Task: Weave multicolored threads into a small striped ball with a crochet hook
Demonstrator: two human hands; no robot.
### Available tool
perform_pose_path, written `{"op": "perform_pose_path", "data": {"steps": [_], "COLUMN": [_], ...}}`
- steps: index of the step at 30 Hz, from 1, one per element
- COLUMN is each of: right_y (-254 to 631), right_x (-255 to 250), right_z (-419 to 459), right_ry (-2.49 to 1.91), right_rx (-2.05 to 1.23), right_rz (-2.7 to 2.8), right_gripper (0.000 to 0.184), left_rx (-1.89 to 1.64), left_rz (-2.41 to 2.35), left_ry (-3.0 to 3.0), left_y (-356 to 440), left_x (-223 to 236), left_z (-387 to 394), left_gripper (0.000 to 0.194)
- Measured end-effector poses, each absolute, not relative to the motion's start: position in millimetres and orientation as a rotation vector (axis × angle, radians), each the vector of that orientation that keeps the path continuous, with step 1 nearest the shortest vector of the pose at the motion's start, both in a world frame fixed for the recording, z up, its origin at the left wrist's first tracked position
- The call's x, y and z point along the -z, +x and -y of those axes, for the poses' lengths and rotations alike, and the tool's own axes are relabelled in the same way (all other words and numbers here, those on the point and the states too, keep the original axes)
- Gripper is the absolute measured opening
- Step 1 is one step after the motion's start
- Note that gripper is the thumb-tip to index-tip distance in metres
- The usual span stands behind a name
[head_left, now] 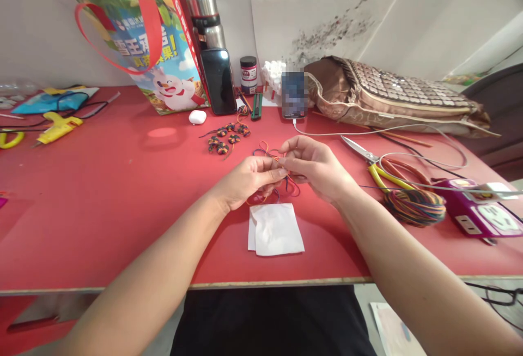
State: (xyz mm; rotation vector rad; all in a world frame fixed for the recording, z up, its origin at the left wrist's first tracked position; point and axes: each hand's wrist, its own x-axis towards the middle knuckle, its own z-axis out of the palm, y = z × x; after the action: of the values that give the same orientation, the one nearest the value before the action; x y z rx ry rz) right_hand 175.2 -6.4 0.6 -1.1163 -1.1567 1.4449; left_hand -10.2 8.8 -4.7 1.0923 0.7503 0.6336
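Both of my hands meet over the middle of the red table, pinching multicoloured cord [292, 179] between the fingertips. My left hand [255, 179] is closed on the cord, thumb pointing right. My right hand [308, 162] pinches the same cord just beside it, fingers bent. Loose loops of orange, blue and pink cord spread around and under the fingers, partly hidden by them. A folded white tissue [278, 230] lies just below the hands. Beyond them lie several knotted cord balls [223, 139] in dark, orange and red colours.
On the right are scissors [363, 151], yellow-handled pliers [382, 178], a ball of cord [414, 206] and a purple power strip [478, 209]. A charging phone [294, 95], black phone [219, 80], green cutter [256, 106] and gift bag [143, 40] stand behind. A yellow glue gun [59, 128] lies left.
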Motion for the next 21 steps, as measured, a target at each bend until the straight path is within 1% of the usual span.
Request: {"op": "perform_pose_path", "data": {"steps": [8, 12, 17, 21], "right_y": [164, 163, 162, 162], "right_x": [6, 6, 6, 6], "right_z": [8, 8, 9, 9], "right_ry": [-1.099, -1.081, -1.076, -1.089], "right_rx": [-1.398, -1.359, -1.330, -1.216], "right_rz": [1.145, 1.134, 1.099, 1.116], "right_gripper": [0.031, 0.025, 0.024, 0.020], "left_rx": [-0.608, -0.620, -0.623, -0.623], "left_rz": [-0.745, -0.765, -0.781, -0.779], "left_ry": [1.075, 1.040, 1.014, 1.000], "left_y": [-6, -7, -8, -6], "left_x": [7, 6, 5, 4], "left_z": [-7, -8, -10, -9], "left_gripper": [0.021, 0.021, 0.030, 0.025]}}
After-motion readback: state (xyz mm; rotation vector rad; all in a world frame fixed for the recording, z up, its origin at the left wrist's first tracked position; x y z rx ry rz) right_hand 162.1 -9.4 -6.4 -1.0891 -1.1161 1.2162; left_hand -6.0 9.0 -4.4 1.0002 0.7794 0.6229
